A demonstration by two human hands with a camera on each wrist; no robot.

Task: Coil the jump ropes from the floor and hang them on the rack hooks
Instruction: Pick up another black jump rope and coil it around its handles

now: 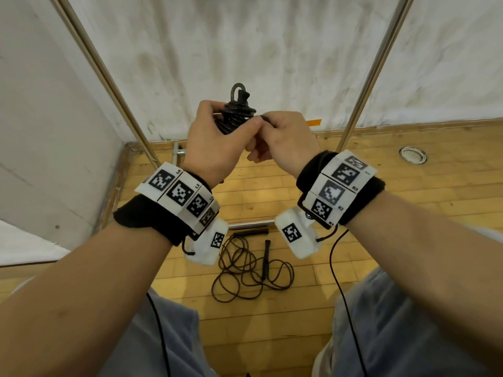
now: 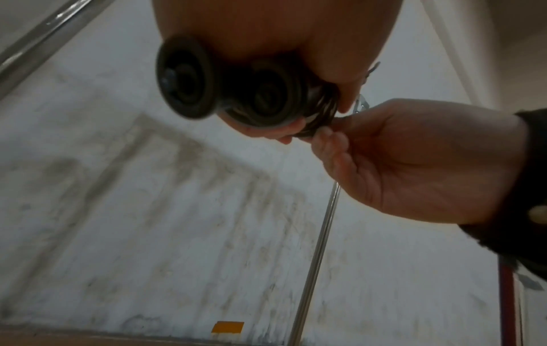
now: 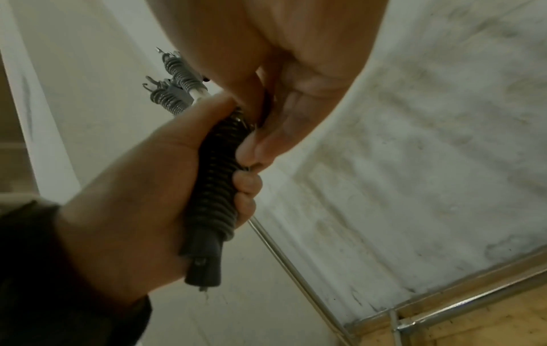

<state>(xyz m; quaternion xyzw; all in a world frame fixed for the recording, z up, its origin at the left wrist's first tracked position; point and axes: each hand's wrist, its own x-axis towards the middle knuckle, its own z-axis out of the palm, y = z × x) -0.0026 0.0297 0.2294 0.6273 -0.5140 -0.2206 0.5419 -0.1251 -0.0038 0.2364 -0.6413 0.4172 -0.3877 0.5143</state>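
Note:
A black jump rope [image 1: 236, 115] is wound tightly round its two handles into a short bundle [image 3: 214, 187]. My left hand [image 1: 217, 134] grips this bundle at chest height, fingers curled round the coils [image 3: 245, 187]. The two round handle ends [image 2: 183, 79] point toward the left wrist camera. My right hand [image 1: 272, 129] pinches a strand of the rope at the top of the bundle [image 3: 263, 121], right against the left thumb. A second black jump rope [image 1: 253, 268] lies loose and tangled on the wooden floor below. Metal spring hooks [image 3: 174, 79] show up on the rack.
Two slanted metal rack poles [image 1: 109, 77] [image 1: 373, 77] frame the hands, with a base bar [image 1: 250, 223] on the floor. A stained white wall stands close behind. A white ring [image 1: 413, 155] lies on the floor at right, and orange tape [image 1: 313, 122] marks the wall base.

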